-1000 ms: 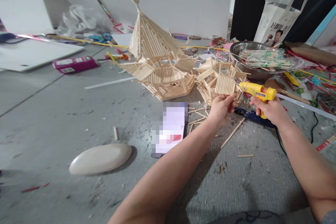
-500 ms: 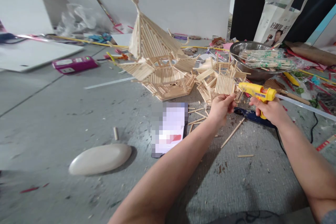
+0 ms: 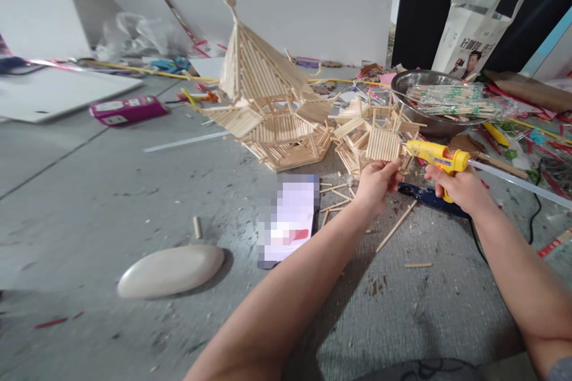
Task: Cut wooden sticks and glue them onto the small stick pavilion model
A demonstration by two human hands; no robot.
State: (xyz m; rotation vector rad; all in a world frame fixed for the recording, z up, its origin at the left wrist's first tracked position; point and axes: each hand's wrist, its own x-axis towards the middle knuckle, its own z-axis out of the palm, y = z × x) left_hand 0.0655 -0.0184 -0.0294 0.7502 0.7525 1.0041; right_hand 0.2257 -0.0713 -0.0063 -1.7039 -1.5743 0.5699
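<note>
My right hand [image 3: 460, 187] is closed round the handle of a yellow hot glue gun [image 3: 435, 155], a clear glue stick [image 3: 518, 180] poking out of its back. The nozzle points left, at the right edge of a small panel of wooden sticks [image 3: 383, 144]. My left hand [image 3: 379, 181] pinches that panel at its lower edge. The panel lies against a small wooden-stick model [image 3: 351, 146]; whether it is fixed there I cannot tell. Left of it stands a larger stick pavilion [image 3: 286, 131] with a pointed roof.
A phone [image 3: 290, 220] lies left of my forearm, loose sticks [image 3: 337, 196] beside it. A steel bowl [image 3: 402, 86] of bagged sticks stands behind the glue gun. A white oval object [image 3: 172, 271], a purple pack [image 3: 128, 111] and a tote bag [image 3: 469, 30] are around.
</note>
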